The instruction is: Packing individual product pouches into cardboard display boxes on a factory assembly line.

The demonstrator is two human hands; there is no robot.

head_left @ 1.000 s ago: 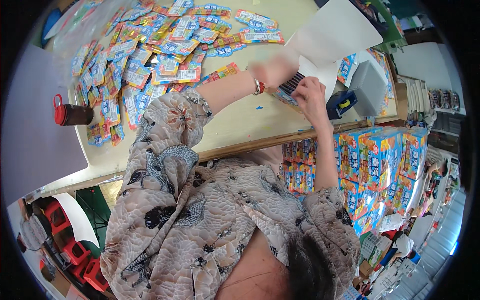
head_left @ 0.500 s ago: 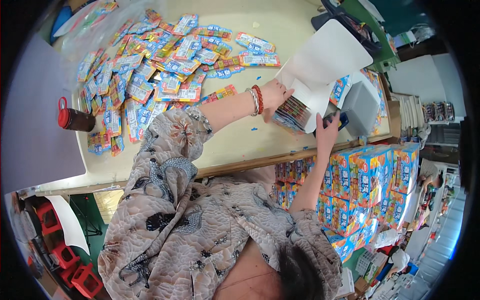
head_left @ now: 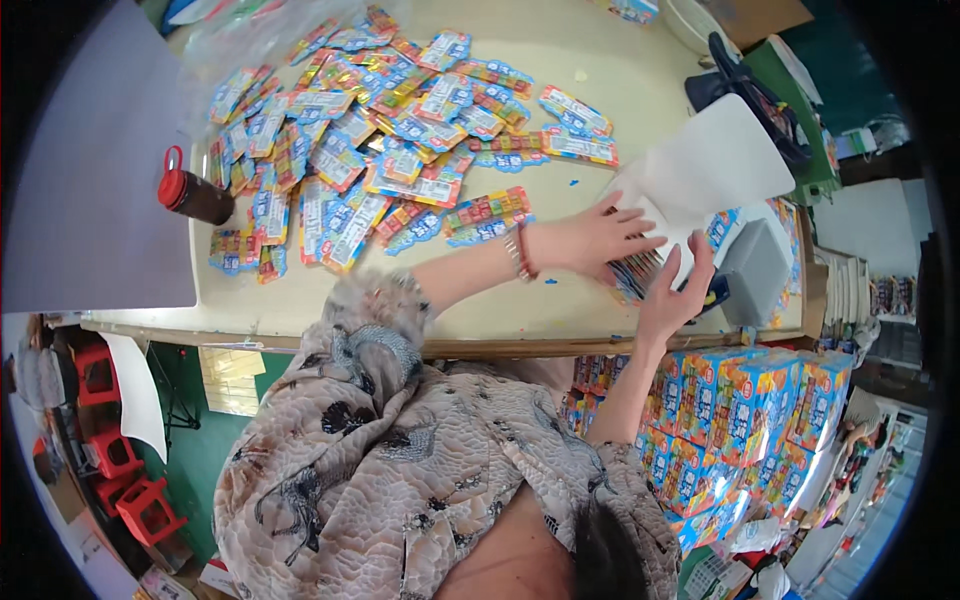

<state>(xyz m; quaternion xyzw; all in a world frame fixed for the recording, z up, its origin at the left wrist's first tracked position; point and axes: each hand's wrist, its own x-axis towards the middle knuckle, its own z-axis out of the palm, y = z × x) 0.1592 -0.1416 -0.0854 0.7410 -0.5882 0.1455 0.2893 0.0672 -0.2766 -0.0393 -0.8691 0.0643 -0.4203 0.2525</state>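
An open carton stands at the right of the table, its white lid flap [head_left: 725, 155] raised. A row of candy packs [head_left: 636, 272] shows inside it, partly covered by my hands. My left hand [head_left: 605, 240] lies over the carton's near-left side with fingers spread, holding nothing that I can see. At the carton's right side my right hand [head_left: 675, 295] is raised, thumb and fingers apart. A dark blue object [head_left: 715, 294] sits just behind my right hand, its kind unclear. A loose heap of colourful candy packs [head_left: 370, 130] covers the table's left half.
A grey plastic bin [head_left: 755, 270] stands right of the carton. Printed boxes [head_left: 735, 410] are stacked below the table's front edge. A red-lidded jar [head_left: 195, 195] lies at the left. A dark bag [head_left: 750, 100] is at the far right, and red stools [head_left: 148, 515] are on the floor.
My left hand has come off the carton's side and spread over its top. The right hand has let go of the dark blue object and lifted. The view has shifted.
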